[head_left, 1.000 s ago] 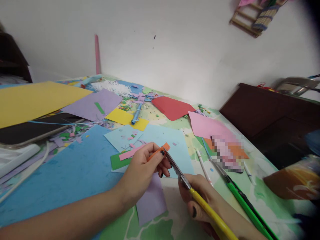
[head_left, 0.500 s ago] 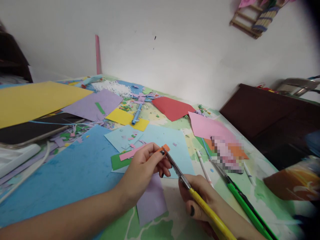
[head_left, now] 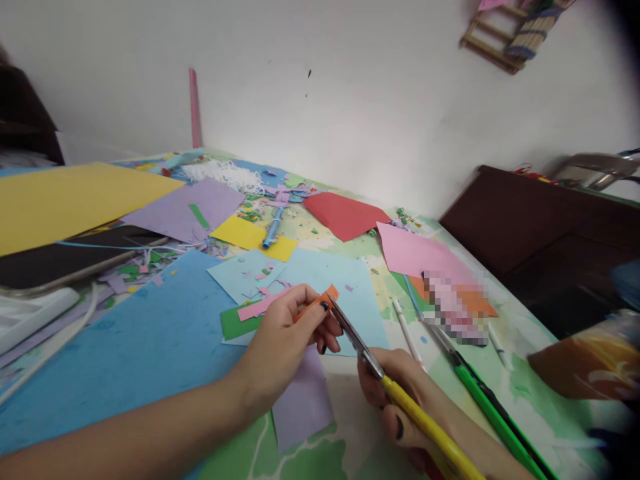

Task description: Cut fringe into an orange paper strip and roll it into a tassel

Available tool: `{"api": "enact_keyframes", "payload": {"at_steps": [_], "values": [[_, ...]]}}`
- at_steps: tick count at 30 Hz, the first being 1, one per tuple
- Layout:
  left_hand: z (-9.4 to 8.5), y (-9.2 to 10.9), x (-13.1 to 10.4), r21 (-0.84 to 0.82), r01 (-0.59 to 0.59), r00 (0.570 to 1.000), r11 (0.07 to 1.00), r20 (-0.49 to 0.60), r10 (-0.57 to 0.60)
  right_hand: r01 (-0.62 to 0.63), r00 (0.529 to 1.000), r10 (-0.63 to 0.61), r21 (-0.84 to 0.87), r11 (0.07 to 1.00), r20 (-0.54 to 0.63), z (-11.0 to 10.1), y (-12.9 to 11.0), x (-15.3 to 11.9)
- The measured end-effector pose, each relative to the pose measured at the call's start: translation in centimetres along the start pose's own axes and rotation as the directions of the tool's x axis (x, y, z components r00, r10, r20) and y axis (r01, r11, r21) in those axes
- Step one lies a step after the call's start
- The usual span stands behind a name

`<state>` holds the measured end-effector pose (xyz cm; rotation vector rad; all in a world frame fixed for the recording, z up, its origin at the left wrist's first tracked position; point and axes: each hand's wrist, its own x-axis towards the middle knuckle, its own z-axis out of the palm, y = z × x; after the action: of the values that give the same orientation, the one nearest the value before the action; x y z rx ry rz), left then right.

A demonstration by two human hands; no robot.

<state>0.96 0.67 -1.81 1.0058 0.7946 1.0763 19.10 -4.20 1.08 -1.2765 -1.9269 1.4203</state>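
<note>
1. Shifted slightly right since earlier: my right thumb (head_left: 397,427).
2. My right hand (head_left: 410,377) clamps yellow-handled metal scissors (head_left: 403,400).
3. Fingers of my left hand (head_left: 295,327) pinch a small orange paper strip (head_left: 334,291) at the scissors' far tip.

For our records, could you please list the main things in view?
scissors: one, yellow-handled, right hand
strip: one, orange, left hand
sheets: many, multicoloured, table
scraps: many, multicoloured, table
shreds: many, white, back
tube: one, blue, back
phone: one, black, left
cutter: one, green, right
pens: two, white, right
pixelated item: one, pinkish, right
packet: one, orange, right
cabinet: one, brown, right
pole: one, pink, wall
ladder: one, brown, wall
hands: two, black-nailed, front
</note>
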Motion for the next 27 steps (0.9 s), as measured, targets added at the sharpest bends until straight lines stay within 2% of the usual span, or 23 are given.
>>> {"api": "enact_keyframes", "payload": {"at_steps": [5,15,23,27], "values": [[-0.03,-0.06,0.1,-0.004,0.005,1.0,1.0,0.002,-0.005,-0.028,0.999,0.028,0.004,1.0,-0.029,0.17,-0.15,0.16],[-0.07,-0.08,-0.06,-0.033,-0.004,1.0,0.999,0.001,0.004,-0.037,0.999,0.037,0.084,0.996,-0.003,0.33,0.39,0.36],[0.08,0.14,0.05,-0.039,0.001,1.0,0.999,-0.003,-0.001,-0.043,0.998,0.046,0.069,0.997,-0.041,0.47,0.42,0.48],[0.07,0.06,-0.01,-0.039,0.005,1.0,0.999,-0.004,-0.005,-0.027,1.0,0.028,0.066,0.997,-0.012,0.33,0.3,0.39]]}}
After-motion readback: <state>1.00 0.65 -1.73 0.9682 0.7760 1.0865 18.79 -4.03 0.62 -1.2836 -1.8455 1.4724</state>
